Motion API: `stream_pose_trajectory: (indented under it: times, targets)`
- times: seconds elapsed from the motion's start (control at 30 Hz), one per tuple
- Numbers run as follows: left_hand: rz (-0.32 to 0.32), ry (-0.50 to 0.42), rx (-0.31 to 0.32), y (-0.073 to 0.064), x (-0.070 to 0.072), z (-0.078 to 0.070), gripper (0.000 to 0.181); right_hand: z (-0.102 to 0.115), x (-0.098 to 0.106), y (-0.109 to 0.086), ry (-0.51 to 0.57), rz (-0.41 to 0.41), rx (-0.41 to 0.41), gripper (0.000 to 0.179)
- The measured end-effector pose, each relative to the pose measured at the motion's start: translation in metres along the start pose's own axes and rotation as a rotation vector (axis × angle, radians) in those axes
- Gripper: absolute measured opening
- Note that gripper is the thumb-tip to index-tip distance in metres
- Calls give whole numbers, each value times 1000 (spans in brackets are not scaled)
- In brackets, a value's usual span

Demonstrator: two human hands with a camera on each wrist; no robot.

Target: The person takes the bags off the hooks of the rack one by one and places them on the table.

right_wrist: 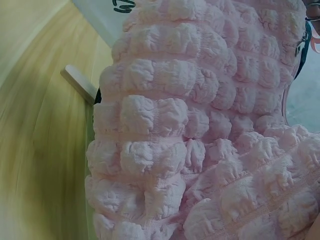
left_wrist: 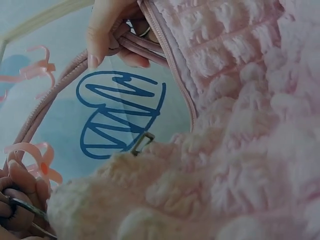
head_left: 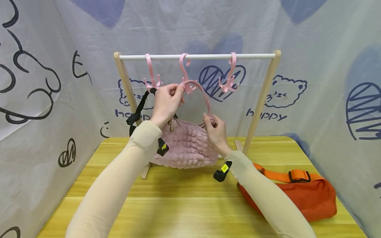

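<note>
A pink puffy quilted handbag [head_left: 187,145] is held up in front of the hanging rack, its body also filling much of both wrist views. My left hand [head_left: 168,102] pinches its pink strap [head_left: 205,96] high up, right at the prongs of the middle pink hook [head_left: 183,67]. At the strap's right end, beside the bag's top corner, my right hand [head_left: 216,132] grips the strap near its metal ring. The strap arches between the two hands. In the left wrist view, the right hand [left_wrist: 107,32] shows at the top.
A white rail [head_left: 208,57] on wooden legs carries a left pink hook [head_left: 150,71] and a right pink hook [head_left: 230,74]. A black strap [head_left: 139,110] hangs by the left hook, partly behind my left hand. An orange-red bag [head_left: 309,198] lies on the wooden table [head_left: 184,205] at right.
</note>
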State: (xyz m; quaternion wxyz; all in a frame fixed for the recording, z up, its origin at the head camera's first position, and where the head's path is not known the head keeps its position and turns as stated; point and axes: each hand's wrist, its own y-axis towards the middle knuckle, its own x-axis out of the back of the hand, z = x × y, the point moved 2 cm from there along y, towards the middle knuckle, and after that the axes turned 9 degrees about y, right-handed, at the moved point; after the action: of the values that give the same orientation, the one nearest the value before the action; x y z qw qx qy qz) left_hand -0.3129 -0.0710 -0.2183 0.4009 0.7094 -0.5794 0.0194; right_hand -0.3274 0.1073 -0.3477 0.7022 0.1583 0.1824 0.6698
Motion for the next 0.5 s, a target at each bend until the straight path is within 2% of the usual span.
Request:
stream_pose_trajectory:
  times: [0.17,0.27,0.5]
  targets:
    - [-22,-22,-50,3,-1,-6,34,0,-2,1,22,-21,12,31]
    - [-33,-53,-85,3,-3,-9,33,2,-3,1,43,-21,28,36]
    - [-44,-97,-128,-4,-4,-13,31,7,-5,-1,71,-24,41,36]
